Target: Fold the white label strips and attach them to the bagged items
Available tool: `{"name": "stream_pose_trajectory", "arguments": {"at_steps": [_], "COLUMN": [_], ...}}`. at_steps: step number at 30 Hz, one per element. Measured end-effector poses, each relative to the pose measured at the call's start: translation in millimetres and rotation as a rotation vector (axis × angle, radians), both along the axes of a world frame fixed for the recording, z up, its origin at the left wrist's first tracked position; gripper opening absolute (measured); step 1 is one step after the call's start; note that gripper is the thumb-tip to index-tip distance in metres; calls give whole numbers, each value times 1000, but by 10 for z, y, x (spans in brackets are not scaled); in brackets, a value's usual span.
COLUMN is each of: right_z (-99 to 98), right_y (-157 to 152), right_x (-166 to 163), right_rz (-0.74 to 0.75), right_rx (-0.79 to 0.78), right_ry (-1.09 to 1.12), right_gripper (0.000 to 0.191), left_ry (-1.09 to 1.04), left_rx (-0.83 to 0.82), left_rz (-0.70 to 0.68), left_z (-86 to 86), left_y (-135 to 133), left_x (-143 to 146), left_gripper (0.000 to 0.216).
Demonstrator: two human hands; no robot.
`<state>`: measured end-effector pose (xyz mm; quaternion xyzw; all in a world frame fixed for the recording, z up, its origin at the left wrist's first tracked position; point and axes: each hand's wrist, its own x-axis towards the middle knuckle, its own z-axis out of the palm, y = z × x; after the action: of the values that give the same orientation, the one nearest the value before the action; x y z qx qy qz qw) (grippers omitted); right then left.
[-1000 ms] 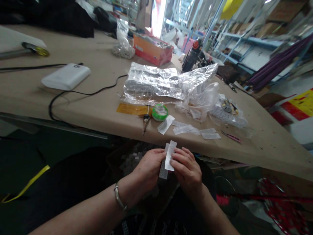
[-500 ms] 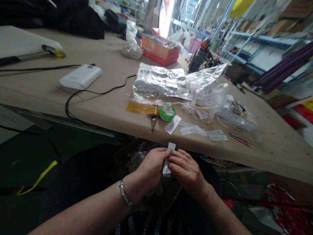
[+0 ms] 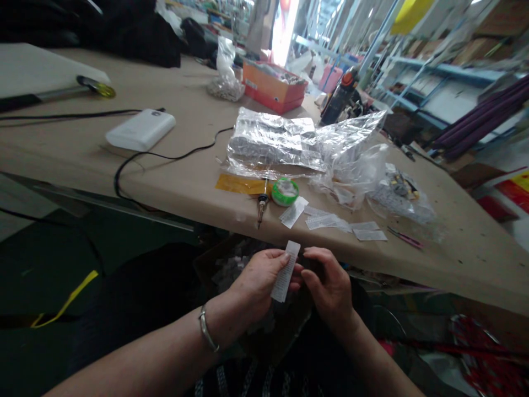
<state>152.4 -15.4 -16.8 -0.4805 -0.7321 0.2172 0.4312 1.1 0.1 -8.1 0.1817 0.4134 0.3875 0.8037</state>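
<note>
Below the table's front edge, my left hand (image 3: 258, 281) pinches a narrow white strip (image 3: 286, 271) between thumb and fingers, holding it nearly upright. My right hand (image 3: 328, 286) sits just to the right of the strip with fingers curled; its fingertips are close to the strip, and I cannot tell whether they grip anything. A metal bracelet (image 3: 205, 330) circles my left wrist. Several similar white strips (image 3: 326, 220) lie on the table (image 3: 173, 187) just above my hands.
On the table lie a soldering iron (image 3: 261, 205), a green solder reel (image 3: 284, 191), a yellow pad (image 3: 237, 184), crumpled clear plastic bags (image 3: 297, 140), a white power bank (image 3: 140, 129) with black cable, an orange box (image 3: 273, 85) and pink tweezers (image 3: 405, 237).
My right hand has drawn slightly away to the right of the strip, which now rests in my left hand alone. The camera has shifted a little left.
</note>
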Motion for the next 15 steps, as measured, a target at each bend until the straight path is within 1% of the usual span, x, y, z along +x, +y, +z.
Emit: {"name": "stream_pose_trajectory", "arguments": {"at_steps": [1, 2, 4, 6, 8, 10, 12, 15], "right_z": [21, 41, 76, 96, 98, 88, 75, 57], "right_y": [28, 61, 125, 166, 176, 162, 142, 125], "right_x": [-14, -32, -76, -126, -175, -214, -240, -259], "right_rz": [-63, -92, -62, -22, -15, -20, -20, 1], "right_rx": [-119, -242, -462, -600, -663, -684, -683, -659], "right_ry": [106, 200, 336, 412, 458, 480, 472, 444], "right_gripper": [22, 20, 17, 16, 17, 16, 15, 14], "left_ry": [26, 50, 72, 59, 24, -18, -45, -67], "left_rx": [-3, -2, 17, 42, 65, 74, 64, 24], "left_rz": [-23, -39, -71, -108, -159, -212, -251, -268], "left_z": [14, 27, 48, 60, 61, 55, 52, 61], "left_y": [-12, -26, -56, -82, -100, -110, -113, -109], "left_x": [-6, -11, -21, -38, -64, -99, -135, -186], "left_gripper": [17, 19, 22, 24, 23, 19, 17, 15]}}
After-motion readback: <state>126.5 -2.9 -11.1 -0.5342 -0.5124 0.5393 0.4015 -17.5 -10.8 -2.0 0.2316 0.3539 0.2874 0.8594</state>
